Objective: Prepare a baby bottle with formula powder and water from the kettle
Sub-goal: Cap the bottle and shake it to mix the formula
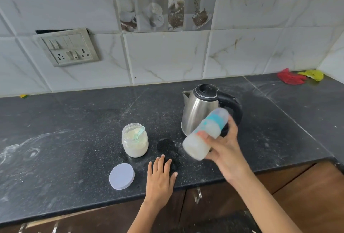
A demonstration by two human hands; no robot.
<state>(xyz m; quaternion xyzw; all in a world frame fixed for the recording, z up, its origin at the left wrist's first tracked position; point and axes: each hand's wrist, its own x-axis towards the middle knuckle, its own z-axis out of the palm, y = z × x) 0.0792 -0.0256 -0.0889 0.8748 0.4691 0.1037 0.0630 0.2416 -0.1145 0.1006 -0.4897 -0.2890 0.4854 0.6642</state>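
My right hand (224,148) grips a capped baby bottle (203,134) filled with milky white liquid, tilted steeply with its blue-ringed cap pointing up and right, in the air in front of the kettle. The steel kettle (200,108) with a black lid and handle stands on the dark counter (74,139) behind the bottle. An open glass jar of formula powder (135,142) with a pale scoop standing in it sits left of the bottle. My left hand (161,176) lies flat on the counter, fingers spread, holding nothing.
The jar's round white lid (122,176) lies flat near the counter's front edge, left of my left hand. A wet dark patch (167,148) and spilled powder mark the counter. Red and yellow cloths (299,76) lie at the far right corner. A switchboard (68,47) is on the tiled wall.
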